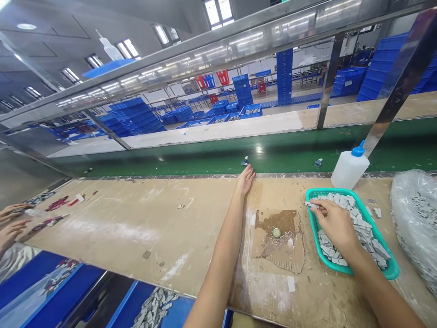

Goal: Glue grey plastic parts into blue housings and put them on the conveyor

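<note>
My left hand (245, 180) lies flat and open on the worn tan workbench (136, 228), fingertips close to the bench's far edge, holding nothing. My right hand (336, 223) is over a teal plastic tray (392, 269) heaped with small grey pieces (367, 239). Its fingers pinch a small pale grey piece (312, 205) above the tray's left rim. A white squeeze bottle with a blue cap (350, 166) stands beyond the tray, and a clear plastic bag of grey pieces (414, 223) lies to its right.
A green conveyor belt (259, 155) with small parts runs along the bench's far side, under a metal-framed glass guard (205, 59). A co-worker's hands (10, 223) work at the far left. Blue crates holding grey pieces (153, 310) sit below the near edge.
</note>
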The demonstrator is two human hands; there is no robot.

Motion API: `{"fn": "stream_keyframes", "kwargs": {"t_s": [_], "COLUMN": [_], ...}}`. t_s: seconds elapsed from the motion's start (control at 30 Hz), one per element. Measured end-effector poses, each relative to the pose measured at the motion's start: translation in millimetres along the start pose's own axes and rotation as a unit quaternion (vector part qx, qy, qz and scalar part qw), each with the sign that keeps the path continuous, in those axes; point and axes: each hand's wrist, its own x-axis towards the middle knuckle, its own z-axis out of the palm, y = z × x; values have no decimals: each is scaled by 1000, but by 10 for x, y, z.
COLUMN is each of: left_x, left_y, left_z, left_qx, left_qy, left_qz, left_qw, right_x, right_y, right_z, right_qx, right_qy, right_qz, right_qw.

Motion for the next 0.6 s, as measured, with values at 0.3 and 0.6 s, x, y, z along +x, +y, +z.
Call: {"fn": "stream_keyframes", "kwargs": {"t_s": [0.3,0.6], "left_x": [-76,-25], "left_y": [-120,-430], "left_z": [159,1077], "left_qx": [241,495], "left_qy": [4,-54], "left_qz": [75,129], "left_qw": [968,857], "right_x": [13,23], "right_y": [-35,-27], "right_z": [-66,-7], "right_qx": [36,25], "right_qy": [-30,3], "right_qz": [42,48], "right_qw": [998,999]}}
